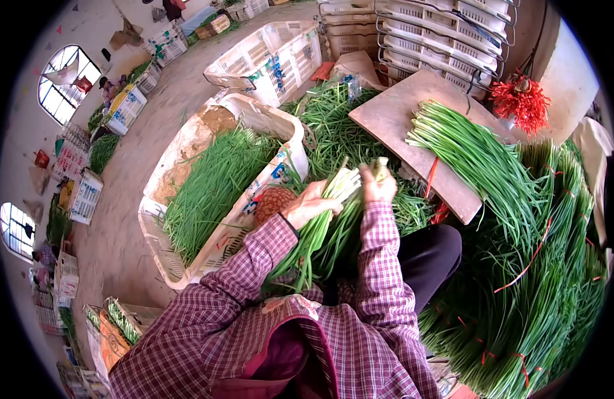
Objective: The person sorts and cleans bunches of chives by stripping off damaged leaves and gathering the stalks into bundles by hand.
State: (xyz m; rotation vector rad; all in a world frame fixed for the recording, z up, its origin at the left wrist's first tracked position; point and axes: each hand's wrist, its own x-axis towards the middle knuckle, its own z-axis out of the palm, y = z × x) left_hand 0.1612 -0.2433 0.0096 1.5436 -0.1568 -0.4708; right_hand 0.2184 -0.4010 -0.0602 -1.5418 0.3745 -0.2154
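Note:
My left hand is wrapped round a bunch of garlic chives. Their white bases point up and to the right, and the green leaves hang down toward my lap. Close beside the bases, my right hand is closed on a few pale yellow-green chive pieces; its fingertips are partly hidden. Loose chives lie heaped beyond both hands. On the slanted board to the right rests a neat bundle of chives, white ends toward the upper left.
A white plastic crate with loose chives stands at left, another crate behind it. Tied bundles are piled at right. Red ties hang near stacked crates. Other people work along the far wall.

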